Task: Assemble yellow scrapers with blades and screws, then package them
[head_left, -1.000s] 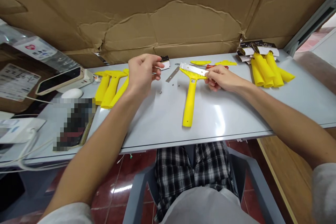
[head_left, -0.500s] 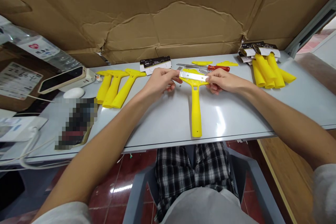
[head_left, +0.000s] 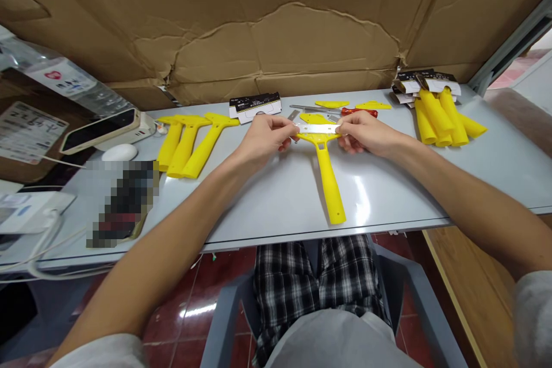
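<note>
A yellow scraper handle (head_left: pixel 331 187) lies on the table with its wide head away from me and its grip tilted toward the lower right. A flat metal blade (head_left: pixel 318 128) lies across that head. My left hand (head_left: pixel 273 133) pinches the blade's left end, and my right hand (head_left: pixel 361 132) pinches its right end; both hands are closed. Just behind the blade lies a small yellow cover plate (head_left: pixel 315 118). Beyond the left fingertips is a small grey metal strip (head_left: pixel 294 115). Whether the fingers also grip the scraper head is hard to see.
A red-handled screwdriver (head_left: pixel 364 112) and loose yellow plates (head_left: pixel 332 104) lie at the back. Several yellow scraper handles (head_left: pixel 198 146) rest at left; more scrapers with cards (head_left: pixel 442 118) are at right. A black-and-white card (head_left: pixel 255 106), phone (head_left: pixel 125 201) and cardboard wall (head_left: pixel 276 40) surround the workspace.
The scraper's grip has swung to the right at its near end. The blade now lies level across the head, slightly nearer to me, uncovering the yellow cover plate behind it.
</note>
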The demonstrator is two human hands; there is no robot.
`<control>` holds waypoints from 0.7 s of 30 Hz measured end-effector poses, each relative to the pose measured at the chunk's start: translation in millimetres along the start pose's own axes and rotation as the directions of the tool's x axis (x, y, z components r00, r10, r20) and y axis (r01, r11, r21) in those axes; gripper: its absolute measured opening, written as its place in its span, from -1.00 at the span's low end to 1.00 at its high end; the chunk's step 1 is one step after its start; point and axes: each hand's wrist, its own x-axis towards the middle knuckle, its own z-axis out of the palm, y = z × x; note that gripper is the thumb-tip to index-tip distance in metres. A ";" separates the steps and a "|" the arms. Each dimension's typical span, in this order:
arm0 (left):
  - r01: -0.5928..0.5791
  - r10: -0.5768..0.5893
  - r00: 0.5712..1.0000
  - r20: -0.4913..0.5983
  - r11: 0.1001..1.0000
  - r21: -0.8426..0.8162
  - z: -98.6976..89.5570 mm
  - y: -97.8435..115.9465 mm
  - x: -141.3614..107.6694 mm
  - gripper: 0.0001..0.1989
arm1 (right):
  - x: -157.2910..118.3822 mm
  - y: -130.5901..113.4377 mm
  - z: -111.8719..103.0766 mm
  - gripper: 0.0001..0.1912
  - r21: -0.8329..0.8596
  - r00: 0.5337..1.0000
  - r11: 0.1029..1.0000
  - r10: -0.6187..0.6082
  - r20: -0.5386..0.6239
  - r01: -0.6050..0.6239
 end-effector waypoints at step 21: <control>0.233 -0.226 0.970 0.093 0.970 -0.075 -5.5 -3.1 4.2 -0.90 | -8.4 -9.2 15.7 -0.76 0.244 0.990 0.969 0.075 -0.116 -0.045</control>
